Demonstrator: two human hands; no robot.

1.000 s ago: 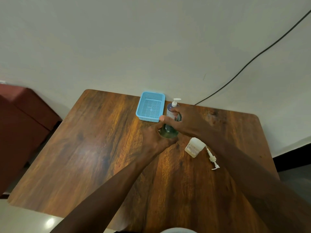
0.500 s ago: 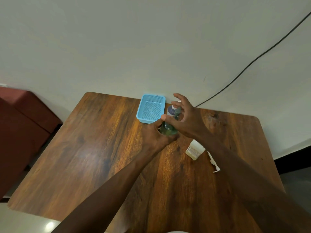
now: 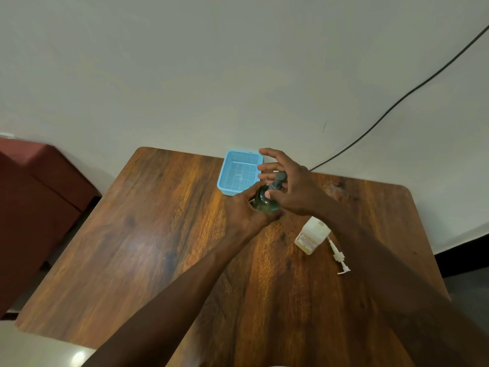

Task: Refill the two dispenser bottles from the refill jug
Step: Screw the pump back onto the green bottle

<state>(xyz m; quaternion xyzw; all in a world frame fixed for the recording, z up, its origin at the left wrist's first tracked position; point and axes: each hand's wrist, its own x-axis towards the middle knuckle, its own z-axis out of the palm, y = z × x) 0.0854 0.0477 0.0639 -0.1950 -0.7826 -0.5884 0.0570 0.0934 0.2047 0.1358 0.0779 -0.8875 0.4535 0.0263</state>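
Fingers of the right hand (image 3: 291,190) have spread wider since a moment ago, thumb and forefinger pinching the dark pump cap (image 3: 279,179). Left hand (image 3: 244,211) grips the green dispenser bottle (image 3: 264,201), upright beside the blue basket (image 3: 239,169). At four o'clock lies a white bottle (image 3: 311,235), its pump (image 3: 340,259) alongside.

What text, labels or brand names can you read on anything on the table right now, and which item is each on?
None can be read.
Small white bottle: printed label on its side, lines too small and blurred to read.
Dark green bottle: no label shows; both hands cover most of it.
Blue basket: no text visible.
Loose white pump: no text visible.
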